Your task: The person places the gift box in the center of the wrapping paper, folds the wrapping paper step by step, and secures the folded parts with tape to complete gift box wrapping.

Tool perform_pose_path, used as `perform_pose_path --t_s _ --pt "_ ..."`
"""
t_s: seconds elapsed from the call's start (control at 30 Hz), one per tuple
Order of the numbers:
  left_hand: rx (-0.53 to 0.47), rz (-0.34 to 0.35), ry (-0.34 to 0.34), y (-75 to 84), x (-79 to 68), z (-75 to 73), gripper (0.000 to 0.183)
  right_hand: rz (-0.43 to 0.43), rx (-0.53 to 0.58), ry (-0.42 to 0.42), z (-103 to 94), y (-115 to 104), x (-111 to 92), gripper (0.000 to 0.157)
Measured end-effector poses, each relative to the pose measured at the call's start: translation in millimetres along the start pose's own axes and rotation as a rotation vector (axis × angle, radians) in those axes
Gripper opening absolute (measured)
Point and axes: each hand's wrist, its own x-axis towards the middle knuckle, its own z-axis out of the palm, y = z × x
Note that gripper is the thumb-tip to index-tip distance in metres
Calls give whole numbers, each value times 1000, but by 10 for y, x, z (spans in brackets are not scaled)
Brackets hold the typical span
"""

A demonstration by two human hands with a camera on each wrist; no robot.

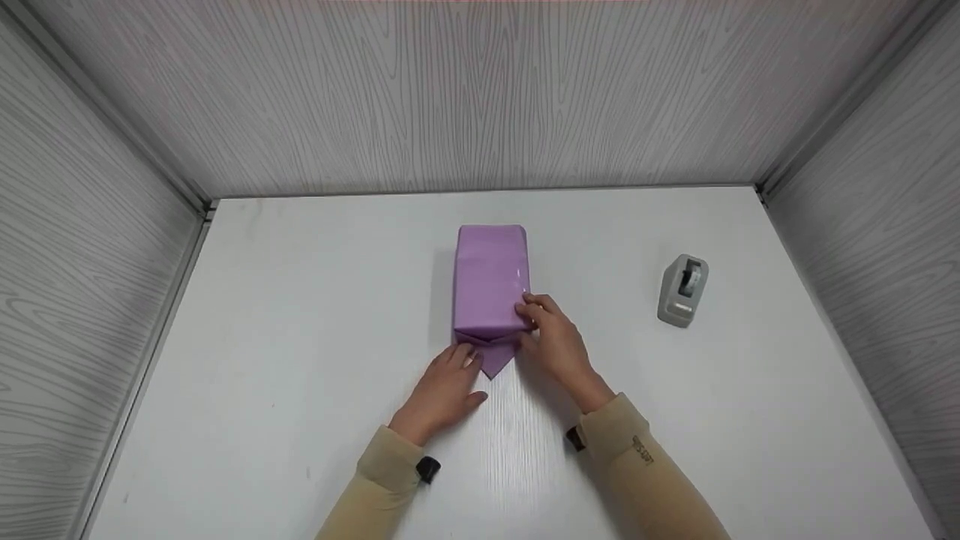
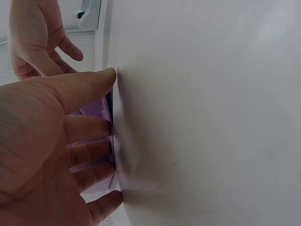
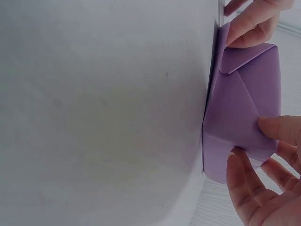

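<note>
A box wrapped in purple paper point(image 1: 491, 277) lies lengthwise on the white table. At its near end the paper is folded in, and a pointed flap point(image 1: 492, 361) extends toward me on the tabletop. The fingers of my left hand point(image 1: 444, 386) rest on the left side of this flap, thumb held apart. In the left wrist view the left hand point(image 2: 51, 136) has its fingers extended down to the table. My right hand point(image 1: 559, 341) grips the box's near right corner. The right wrist view shows its thumb and fingers against the folded end paper point(image 3: 235, 108).
A grey tape dispenser point(image 1: 682, 291) with a roll in it stands on the table at the right. Wood-grain panels point(image 1: 480, 97) enclose the table point(image 1: 300, 300) at the back and both sides.
</note>
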Motion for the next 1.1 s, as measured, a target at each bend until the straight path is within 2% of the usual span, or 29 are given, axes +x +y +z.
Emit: perform_pose_path --t_s 0.33,0.8,1.1 --pt "-45 -2 -26 5 -22 -34 60 -17 11 23 11 14 -7 41" --pt "-73 2 -25 21 -54 -78 61 -3 7 20 4 0 -5 40" --pt "-35 6 -27 34 -87 -68 58 -13 6 19 17 14 0 40"
